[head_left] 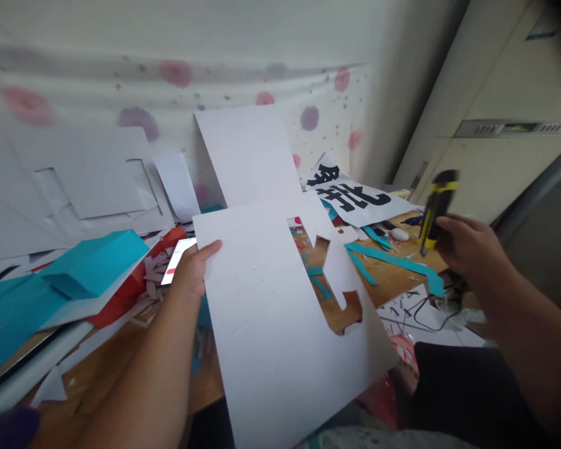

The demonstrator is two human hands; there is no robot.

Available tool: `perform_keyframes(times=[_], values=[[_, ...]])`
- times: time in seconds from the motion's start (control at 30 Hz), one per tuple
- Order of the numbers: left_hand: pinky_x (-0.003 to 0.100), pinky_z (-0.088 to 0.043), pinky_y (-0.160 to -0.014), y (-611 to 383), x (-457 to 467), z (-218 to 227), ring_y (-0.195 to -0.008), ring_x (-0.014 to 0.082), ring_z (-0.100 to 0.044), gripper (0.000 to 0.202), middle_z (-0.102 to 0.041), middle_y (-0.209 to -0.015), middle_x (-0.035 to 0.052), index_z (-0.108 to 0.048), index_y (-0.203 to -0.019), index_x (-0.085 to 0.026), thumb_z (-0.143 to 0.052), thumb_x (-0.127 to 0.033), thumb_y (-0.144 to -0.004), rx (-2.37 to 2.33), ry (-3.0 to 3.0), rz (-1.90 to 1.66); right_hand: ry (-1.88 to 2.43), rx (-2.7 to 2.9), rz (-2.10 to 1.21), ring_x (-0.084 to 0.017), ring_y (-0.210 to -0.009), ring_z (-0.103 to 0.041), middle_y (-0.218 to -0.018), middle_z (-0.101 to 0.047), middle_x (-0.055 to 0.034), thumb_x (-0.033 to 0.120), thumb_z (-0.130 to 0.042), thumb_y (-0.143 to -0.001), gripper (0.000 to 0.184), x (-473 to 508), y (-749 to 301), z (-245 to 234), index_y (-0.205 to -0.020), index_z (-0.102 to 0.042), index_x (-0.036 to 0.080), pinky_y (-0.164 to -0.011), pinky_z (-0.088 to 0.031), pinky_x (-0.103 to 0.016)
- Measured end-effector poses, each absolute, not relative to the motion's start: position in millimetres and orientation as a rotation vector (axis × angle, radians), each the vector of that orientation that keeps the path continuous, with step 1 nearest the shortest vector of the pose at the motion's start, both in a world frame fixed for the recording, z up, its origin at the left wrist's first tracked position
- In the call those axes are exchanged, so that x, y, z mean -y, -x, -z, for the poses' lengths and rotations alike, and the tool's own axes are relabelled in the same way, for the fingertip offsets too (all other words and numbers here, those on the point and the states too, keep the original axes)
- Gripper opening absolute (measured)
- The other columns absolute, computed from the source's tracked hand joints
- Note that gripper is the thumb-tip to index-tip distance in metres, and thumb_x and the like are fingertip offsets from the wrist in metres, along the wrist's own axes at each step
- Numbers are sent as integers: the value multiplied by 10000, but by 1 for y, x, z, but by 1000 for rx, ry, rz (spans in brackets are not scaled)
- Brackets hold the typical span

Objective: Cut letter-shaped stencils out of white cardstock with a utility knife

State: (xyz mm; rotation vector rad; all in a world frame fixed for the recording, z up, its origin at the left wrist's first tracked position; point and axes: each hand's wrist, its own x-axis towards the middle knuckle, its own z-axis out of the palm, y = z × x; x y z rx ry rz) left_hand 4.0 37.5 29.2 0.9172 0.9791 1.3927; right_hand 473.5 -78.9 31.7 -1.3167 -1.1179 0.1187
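My left hand point(194, 269) grips the left edge of a large white sheet point(262, 312), thumb on its near face. A hooked, stroke-shaped opening is cut through the sheet, and the wooden table shows through it. In my right hand point(467, 243) is a black and yellow utility knife point(437, 209), held up to the right, apart from the sheet. Whether its blade is out I cannot tell. Just behind my left hand lies a phone point(177, 259) with a lit screen. Another white sheet point(250, 156) stands upright behind the one I hold.
Teal sheets point(93, 265) and red scraps cover the left side. A white sheet with black characters point(355, 196) lies at the back right. Teal strips point(393, 257) rest on the wooden table point(393, 280). A cable point(430, 321) and papers lie below the table's right side.
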Motion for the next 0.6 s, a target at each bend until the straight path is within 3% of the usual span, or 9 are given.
perform_keyframes(times=[0.1, 0.2, 0.33, 0.4, 0.5, 0.6], values=[[393, -589, -653, -8, -36, -27, -699, 278, -710, 390, -750, -790, 78, -723, -908, -135, -833, -196, -538, -968, -924, -1348, 1175, 1054, -344, -119, -519, -627, -736, -714, -51, 359, -537, -857, 236, 84, -446, -24, -737, -699, 236, -487, -434, -307], [374, -587, -640, -9, -34, -28, -698, 270, -714, 399, -753, -806, 83, -714, -927, -129, -829, -191, -550, -983, -922, -1316, 991, 978, -635, -117, -514, -599, -715, -670, 2, 256, -619, -735, 87, 78, -396, -14, -795, -677, 233, -479, -460, -273], [347, -584, -619, -7, -34, -28, -692, 261, -716, 410, -755, -844, 105, -713, -949, -118, -832, -184, -562, -997, -937, -1263, 841, 903, -800, -140, -567, -605, -734, -648, 10, 240, -614, -675, 180, 63, -327, -14, -850, -655, 239, -508, -519, -290], [355, -587, -629, -6, -34, -28, -703, 267, -718, 409, -756, -862, 117, -714, -949, -116, -834, -196, -567, -991, -945, -1252, 671, 759, -915, -128, -572, -597, -757, -640, 8, 296, -606, -723, 156, 55, -298, -17, -860, -651, 238, -523, -528, -284], [391, -591, -664, -7, -32, -30, -742, 287, -722, 419, -757, -893, 122, -706, -971, -126, -828, -214, -580, -982, -947, -1255, 569, 686, -1001, -122, -508, -568, -743, -610, 6, 512, -538, -822, 320, 48, -263, -17, -918, -646, 227, -461, -519, -288], [430, -587, -710, -10, -28, -33, -776, 306, -723, 431, -756, -910, 131, -695, -995, -122, -819, -225, -596, -971, -933, -1251, 588, 736, -1016, -145, -559, -623, -756, -629, -3, 490, -598, -804, 313, 43, -244, -10, -953, -638, 217, -469, -539, -285]])
